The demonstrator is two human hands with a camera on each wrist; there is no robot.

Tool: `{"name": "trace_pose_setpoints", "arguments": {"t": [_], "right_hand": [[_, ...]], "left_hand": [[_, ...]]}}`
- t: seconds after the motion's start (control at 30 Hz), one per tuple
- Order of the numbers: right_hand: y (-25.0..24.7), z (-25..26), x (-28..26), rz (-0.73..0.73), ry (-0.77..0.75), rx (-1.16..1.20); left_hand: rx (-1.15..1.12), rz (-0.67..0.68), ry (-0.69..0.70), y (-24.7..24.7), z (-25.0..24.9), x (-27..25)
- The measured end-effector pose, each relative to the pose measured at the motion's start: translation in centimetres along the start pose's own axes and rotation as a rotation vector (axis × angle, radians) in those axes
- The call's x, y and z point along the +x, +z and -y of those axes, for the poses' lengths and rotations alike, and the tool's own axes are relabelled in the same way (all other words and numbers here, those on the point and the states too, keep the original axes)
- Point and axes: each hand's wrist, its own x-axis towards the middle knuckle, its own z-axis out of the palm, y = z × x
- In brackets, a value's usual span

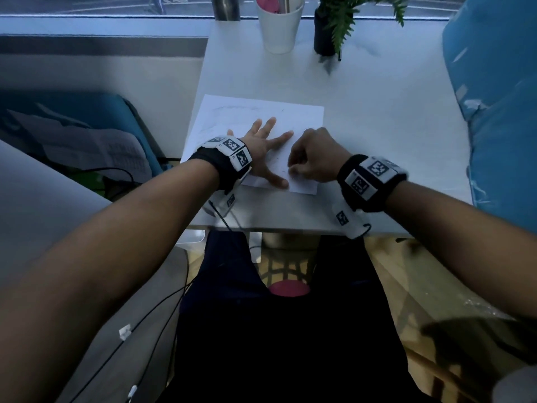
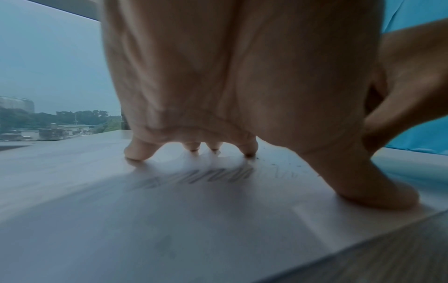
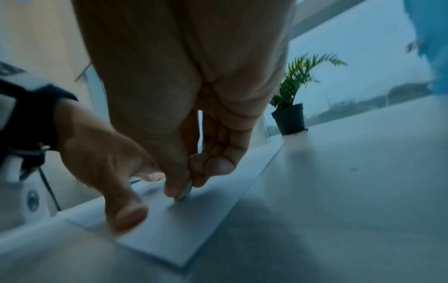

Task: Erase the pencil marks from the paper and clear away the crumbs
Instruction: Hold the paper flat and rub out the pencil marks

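Note:
A white sheet of paper [image 1: 302, 117] lies on the white table [image 1: 377, 135] near its front edge. My left hand [image 1: 266, 146] lies flat on the sheet with fingers spread, pressing it down. In the left wrist view, grey pencil marks [image 2: 206, 177] and a few dark crumbs [image 2: 276, 165] show on the paper [image 2: 169, 220] under the left hand [image 2: 218, 95]. My right hand [image 1: 315, 158] is curled beside the left thumb. It pinches a small pale eraser [image 3: 185, 192] between thumb and fingers, with its tip on the paper [image 3: 206, 210].
A white cup [image 1: 279, 24], a metal cylinder [image 1: 226, 7] and a potted green plant [image 1: 334, 33] stand at the table's far edge. A blue plastic-wrapped bulk [image 1: 499, 112] borders the table on the right. A chair with clothes [image 1: 96, 141] is left of the table.

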Motion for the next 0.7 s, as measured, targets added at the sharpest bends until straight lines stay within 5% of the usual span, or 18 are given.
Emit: {"name": "trace_pose_setpoints", "arguments": {"t": [0.13, 0.27, 0.37, 0.5, 0.7], "right_hand": [[-1.0, -0.8, 0.6, -0.091, 0.057, -0.004], [-0.3, -0.1, 0.3, 0.005, 0.007, -0.017], [-1.0, -1.0, 0.6, -0.085, 0.065, -0.012], [-0.5, 0.0, 0.1, 0.004, 0.014, -0.012], [-1.2, -1.5, 0.6, -0.058, 0.066, -0.070]], "left_hand": [[-0.014, -0.008, 0.002, 0.0, -0.2, 0.1], [-0.011, -0.007, -0.008, 0.0, -0.2, 0.0], [-0.026, -0.013, -0.011, -0.1, -0.4, 0.1], [-0.026, -0.002, -0.019, 0.0, -0.2, 0.0], [-0.014, -0.033, -0.009, -0.6, 0.1, -0.3]]}}
